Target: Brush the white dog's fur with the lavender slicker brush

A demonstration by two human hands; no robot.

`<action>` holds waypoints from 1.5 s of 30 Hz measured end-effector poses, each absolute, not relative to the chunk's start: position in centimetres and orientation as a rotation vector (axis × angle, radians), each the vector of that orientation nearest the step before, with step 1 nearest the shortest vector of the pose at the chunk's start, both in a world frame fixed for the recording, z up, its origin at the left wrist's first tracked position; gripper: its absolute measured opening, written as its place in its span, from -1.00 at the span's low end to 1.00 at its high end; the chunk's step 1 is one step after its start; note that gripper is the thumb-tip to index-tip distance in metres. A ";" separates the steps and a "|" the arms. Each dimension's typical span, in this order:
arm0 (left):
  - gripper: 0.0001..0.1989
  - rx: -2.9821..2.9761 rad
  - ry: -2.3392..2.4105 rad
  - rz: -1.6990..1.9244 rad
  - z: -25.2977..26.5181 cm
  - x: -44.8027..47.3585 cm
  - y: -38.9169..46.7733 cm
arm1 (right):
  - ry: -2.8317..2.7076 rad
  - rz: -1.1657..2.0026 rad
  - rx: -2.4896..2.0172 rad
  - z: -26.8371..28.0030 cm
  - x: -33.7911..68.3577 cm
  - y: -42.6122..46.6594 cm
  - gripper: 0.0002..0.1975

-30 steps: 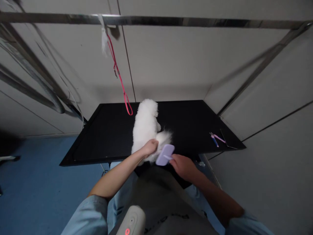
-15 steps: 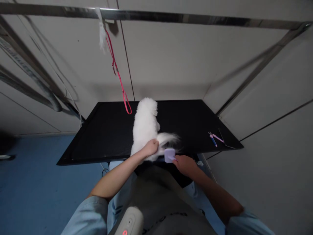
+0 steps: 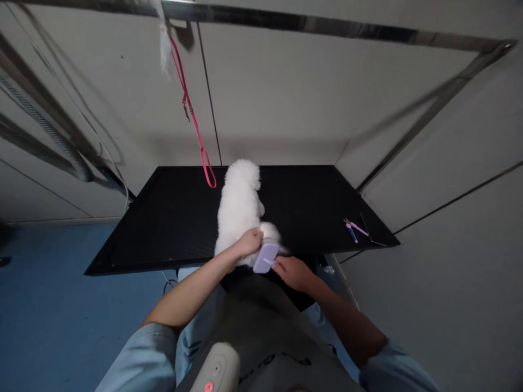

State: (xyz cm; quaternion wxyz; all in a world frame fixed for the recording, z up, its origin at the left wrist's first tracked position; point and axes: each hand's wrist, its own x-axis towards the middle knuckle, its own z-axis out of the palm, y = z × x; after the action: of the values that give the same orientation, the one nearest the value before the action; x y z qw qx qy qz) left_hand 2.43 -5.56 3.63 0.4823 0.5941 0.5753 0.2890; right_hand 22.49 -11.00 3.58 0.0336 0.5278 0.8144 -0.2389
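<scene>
A fluffy white dog (image 3: 239, 209) is on the black grooming table (image 3: 175, 218), its back toward me and its head at the far side. My left hand (image 3: 250, 242) is closed on the dog's tail (image 3: 269, 231) near its base; the tail's long hair fans out to the right. In my right hand (image 3: 292, 271) is the handle of a lilac slicker brush (image 3: 266, 258), whose flat back faces me. The brush head lies against the tail hair, close beside my left hand. Its bristles are hidden from view.
A pink leash (image 3: 196, 122) hangs from the metal bar (image 3: 253, 17) over the table's left half. Nail clippers (image 3: 351, 231) with blue and pink handles lie near the right edge, beside a thin metal tool (image 3: 373, 237). Grey hoses (image 3: 49, 128) run along the left wall.
My right hand has brought the brush left, closer to my left hand and the tail. The tail hair is bunched nearer the body. The camera view has shifted slightly.
</scene>
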 end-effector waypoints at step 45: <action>-0.72 1.406 1.326 0.694 3.7 1.8 -6.0 | 2.376 -0.770 1.603 3.1 22.0 -10.9 -0.58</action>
State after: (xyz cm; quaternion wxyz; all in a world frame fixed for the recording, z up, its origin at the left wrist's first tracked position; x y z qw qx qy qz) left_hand 1.78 -6.04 3.67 0.5176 0.5858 0.5524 0.2894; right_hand 22.01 -10.85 3.12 0.0868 0.5381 0.7975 -0.2586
